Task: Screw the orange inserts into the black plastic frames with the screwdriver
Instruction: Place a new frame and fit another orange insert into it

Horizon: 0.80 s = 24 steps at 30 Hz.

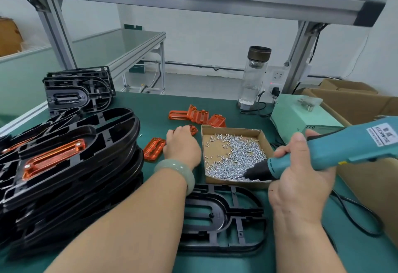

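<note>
Two hands | right hand (301,182): fingers wrap teal electric screwdriver (349,143), bit in cardboard screw tray (228,129) | left hand (183,146) on translucent orange plastic insert (193,129), fingers' grip unclear.

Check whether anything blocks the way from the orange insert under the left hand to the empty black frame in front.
Nothing visible lies on the mat between the insert under the left hand and the frame. The box of screws sits just right of that path, close to the frame's far edge.

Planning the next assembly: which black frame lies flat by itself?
The frame nearest the person, before the screw box, with no insert; the other frames are stacked or propped at left.
</note>
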Each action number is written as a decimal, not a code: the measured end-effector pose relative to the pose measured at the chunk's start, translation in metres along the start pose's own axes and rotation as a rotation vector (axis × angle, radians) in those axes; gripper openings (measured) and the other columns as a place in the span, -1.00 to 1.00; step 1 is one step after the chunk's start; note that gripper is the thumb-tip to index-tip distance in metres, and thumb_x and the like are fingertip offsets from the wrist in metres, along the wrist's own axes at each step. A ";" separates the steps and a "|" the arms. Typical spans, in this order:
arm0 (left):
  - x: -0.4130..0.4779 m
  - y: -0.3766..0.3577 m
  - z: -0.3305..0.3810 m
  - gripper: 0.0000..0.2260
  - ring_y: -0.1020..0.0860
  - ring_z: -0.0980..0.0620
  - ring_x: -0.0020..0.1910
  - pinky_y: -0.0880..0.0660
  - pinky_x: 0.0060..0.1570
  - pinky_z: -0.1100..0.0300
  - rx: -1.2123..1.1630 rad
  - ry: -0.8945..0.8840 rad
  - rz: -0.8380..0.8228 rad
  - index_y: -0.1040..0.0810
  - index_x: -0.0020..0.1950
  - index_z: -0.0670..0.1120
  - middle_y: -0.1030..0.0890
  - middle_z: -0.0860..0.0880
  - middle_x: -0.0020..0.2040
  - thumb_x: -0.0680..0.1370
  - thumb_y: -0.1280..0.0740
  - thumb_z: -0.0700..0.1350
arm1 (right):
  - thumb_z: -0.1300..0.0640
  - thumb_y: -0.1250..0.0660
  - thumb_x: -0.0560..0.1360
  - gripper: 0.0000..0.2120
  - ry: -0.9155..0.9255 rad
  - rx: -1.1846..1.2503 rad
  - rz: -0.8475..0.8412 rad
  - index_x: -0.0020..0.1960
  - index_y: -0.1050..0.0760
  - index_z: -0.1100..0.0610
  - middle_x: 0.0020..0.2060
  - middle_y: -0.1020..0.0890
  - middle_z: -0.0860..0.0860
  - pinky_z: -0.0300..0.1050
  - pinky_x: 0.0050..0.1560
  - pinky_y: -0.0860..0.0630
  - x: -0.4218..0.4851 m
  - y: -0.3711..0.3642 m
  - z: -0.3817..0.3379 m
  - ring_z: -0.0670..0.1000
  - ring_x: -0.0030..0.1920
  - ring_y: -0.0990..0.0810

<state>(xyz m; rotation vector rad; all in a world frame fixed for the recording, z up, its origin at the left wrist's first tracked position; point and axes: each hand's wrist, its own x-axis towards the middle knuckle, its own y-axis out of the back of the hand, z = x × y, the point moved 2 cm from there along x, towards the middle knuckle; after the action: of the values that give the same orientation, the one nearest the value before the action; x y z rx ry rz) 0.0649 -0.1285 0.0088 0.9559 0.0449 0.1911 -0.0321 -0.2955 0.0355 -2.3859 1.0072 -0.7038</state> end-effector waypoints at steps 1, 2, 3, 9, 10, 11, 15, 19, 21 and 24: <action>0.003 -0.002 -0.005 -0.56 -0.28 -0.09 0.33 -0.33 0.17 -0.01 0.097 -0.025 -0.024 -0.32 0.38 -0.04 -0.39 -0.04 0.31 0.50 -0.15 -0.29 | 0.21 -0.33 0.57 -0.87 -0.001 -0.004 -0.008 0.03 -0.43 0.01 -0.49 -0.52 -0.15 -0.20 -0.14 -0.51 0.000 0.000 0.001 -0.11 -0.41 -0.49; 0.006 -0.004 -0.009 -0.58 -0.27 -0.09 0.33 -0.33 0.16 0.00 0.202 -0.061 -0.042 -0.34 0.35 -0.03 -0.38 -0.02 0.32 0.51 -0.15 -0.27 | 0.21 -0.33 0.57 -0.87 -0.004 -0.007 -0.015 0.03 -0.43 0.01 -0.49 -0.52 -0.14 -0.19 -0.13 -0.52 -0.001 0.000 0.002 -0.11 -0.41 -0.49; 0.007 -0.004 -0.011 -0.62 -0.29 -0.10 0.30 -0.33 0.14 0.01 0.291 -0.092 -0.032 -0.37 0.32 -0.03 -0.40 -0.02 0.30 0.51 -0.15 -0.24 | 0.21 -0.33 0.57 -0.87 -0.007 -0.008 -0.022 0.04 -0.43 0.02 -0.49 -0.52 -0.14 -0.17 -0.12 -0.51 -0.001 0.000 0.003 -0.10 -0.41 -0.49; -0.001 -0.001 -0.011 -0.80 -0.41 -0.13 0.13 -0.31 -0.11 0.06 0.299 0.001 0.095 -0.55 0.14 -0.04 -0.46 -0.09 0.09 0.58 -0.22 -0.05 | 0.19 -0.35 0.54 -0.86 -0.012 0.003 -0.058 0.02 -0.45 0.00 -0.47 -0.53 -0.14 -0.21 -0.19 -0.51 -0.003 -0.002 0.004 -0.10 -0.41 -0.50; -0.003 0.000 -0.011 -0.80 -0.42 -0.14 0.12 -0.30 -0.13 0.06 0.275 0.019 0.094 -0.55 0.14 -0.05 -0.45 -0.09 0.08 0.58 -0.21 -0.07 | 0.21 -0.34 0.55 -0.86 -0.010 0.004 -0.056 0.02 -0.45 0.01 -0.48 -0.53 -0.14 -0.18 -0.16 -0.51 -0.003 -0.002 0.004 -0.10 -0.41 -0.50; -0.006 0.003 -0.011 -0.80 -0.43 -0.15 0.11 -0.31 -0.14 0.06 0.255 0.033 0.105 -0.56 0.14 -0.05 -0.44 -0.10 0.07 0.59 -0.21 -0.07 | 0.21 -0.34 0.55 -0.86 -0.008 0.004 -0.053 0.02 -0.45 0.02 -0.48 -0.52 -0.14 -0.14 -0.11 -0.52 -0.003 -0.002 0.003 -0.09 -0.41 -0.49; -0.022 0.024 -0.009 -0.77 -0.45 -0.13 -0.06 -0.30 -0.21 0.11 0.144 0.000 0.291 -0.60 0.03 -0.04 -0.37 -0.05 -0.11 0.60 -0.18 -0.01 | 0.21 -0.34 0.54 -0.86 -0.019 0.015 -0.025 0.04 -0.44 0.04 -0.49 -0.52 -0.13 -0.04 -0.01 -0.49 -0.004 -0.003 0.001 -0.08 -0.41 -0.48; -0.049 0.040 -0.003 -0.79 -0.42 0.10 -0.32 -0.24 -0.33 0.18 -0.158 -0.164 0.355 -0.58 -0.18 0.04 -0.51 0.08 -0.25 0.58 -0.20 -0.02 | 0.23 -0.33 0.56 -0.86 -0.041 0.028 -0.005 0.06 -0.44 0.06 -0.50 -0.51 -0.15 -0.03 0.05 -0.48 -0.004 -0.003 -0.001 -0.07 -0.41 -0.47; -0.065 0.042 -0.003 -0.82 -0.46 0.18 -0.40 -0.32 -0.38 0.27 -0.350 -0.199 0.255 -0.54 -0.20 0.08 -0.54 0.13 -0.36 0.57 -0.22 -0.03 | 0.23 -0.32 0.57 -0.87 -0.046 0.027 -0.002 0.07 -0.43 0.06 -0.50 -0.51 -0.15 -0.06 0.04 -0.49 -0.005 -0.003 -0.002 -0.08 -0.41 -0.47; -0.086 0.035 -0.008 -0.81 -0.56 0.13 -0.48 -0.43 -0.50 0.34 -0.807 -0.061 0.007 -0.56 -0.13 0.06 -0.64 0.09 -0.35 0.61 -0.19 -0.08 | 0.23 -0.32 0.58 -0.88 -0.060 0.041 -0.004 0.04 -0.44 0.05 -0.50 -0.51 -0.14 -0.06 0.01 -0.48 -0.005 -0.003 -0.002 -0.08 -0.41 -0.47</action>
<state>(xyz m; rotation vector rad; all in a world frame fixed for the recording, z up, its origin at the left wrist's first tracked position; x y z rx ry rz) -0.0258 -0.1178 0.0283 0.1570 -0.0878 0.1648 -0.0350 -0.2903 0.0374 -2.3600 0.9549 -0.6448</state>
